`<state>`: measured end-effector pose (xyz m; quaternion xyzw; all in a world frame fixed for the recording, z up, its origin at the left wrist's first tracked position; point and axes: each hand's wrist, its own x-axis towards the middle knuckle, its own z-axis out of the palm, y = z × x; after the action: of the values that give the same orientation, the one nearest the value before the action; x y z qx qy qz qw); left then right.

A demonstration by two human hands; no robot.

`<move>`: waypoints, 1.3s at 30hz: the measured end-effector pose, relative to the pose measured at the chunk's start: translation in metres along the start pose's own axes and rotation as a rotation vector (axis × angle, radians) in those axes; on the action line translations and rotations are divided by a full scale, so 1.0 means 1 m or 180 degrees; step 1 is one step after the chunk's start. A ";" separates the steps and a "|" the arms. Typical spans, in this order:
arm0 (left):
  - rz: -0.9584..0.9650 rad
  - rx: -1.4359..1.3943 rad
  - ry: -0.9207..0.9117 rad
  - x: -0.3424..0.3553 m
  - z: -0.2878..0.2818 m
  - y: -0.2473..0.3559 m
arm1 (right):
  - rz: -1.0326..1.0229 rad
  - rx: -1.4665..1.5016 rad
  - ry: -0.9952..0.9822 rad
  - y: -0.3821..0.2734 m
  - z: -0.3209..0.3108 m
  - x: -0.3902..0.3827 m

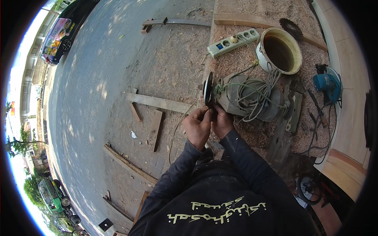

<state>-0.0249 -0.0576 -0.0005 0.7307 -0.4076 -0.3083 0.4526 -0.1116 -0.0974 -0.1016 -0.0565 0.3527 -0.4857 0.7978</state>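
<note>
My left hand (198, 128) and right hand (223, 122) meet beside the motor's (233, 103) disc (208, 89), fingers (206, 118) bunched together; whether they grip anything, I cannot tell. Sawdust (262, 8) borders the asphalt road (90, 98).

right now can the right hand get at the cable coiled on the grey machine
Probably yes: the right hand is close beside the grey machine, and the coiled cable lies exposed on it, though that hand is up against the left hand.
</note>
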 end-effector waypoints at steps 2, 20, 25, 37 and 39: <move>-0.0014 -0.0033 -0.0026 0.000 0.000 0.000 | 0.0006 0.0030 -0.0028 0.000 -0.001 0.000; 0.0029 -0.0047 -0.0078 -0.012 -0.009 0.000 | -0.0043 -0.0113 -0.0102 -0.008 0.012 -0.014; 0.0050 -0.0195 -0.0028 -0.015 -0.010 -0.007 | 0.0037 -0.0082 -0.0147 -0.010 0.016 -0.017; 0.0067 -0.0188 0.0047 -0.024 -0.015 -0.006 | -0.0008 -0.0341 -0.0137 -0.021 0.034 -0.037; 0.0075 -0.0201 0.0061 -0.026 -0.015 -0.005 | -0.0048 -0.0389 -0.0296 -0.022 0.033 -0.038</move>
<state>-0.0230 -0.0276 0.0031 0.7141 -0.4018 -0.3086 0.4830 -0.1182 -0.0865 -0.0477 -0.1302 0.3438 -0.4662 0.8047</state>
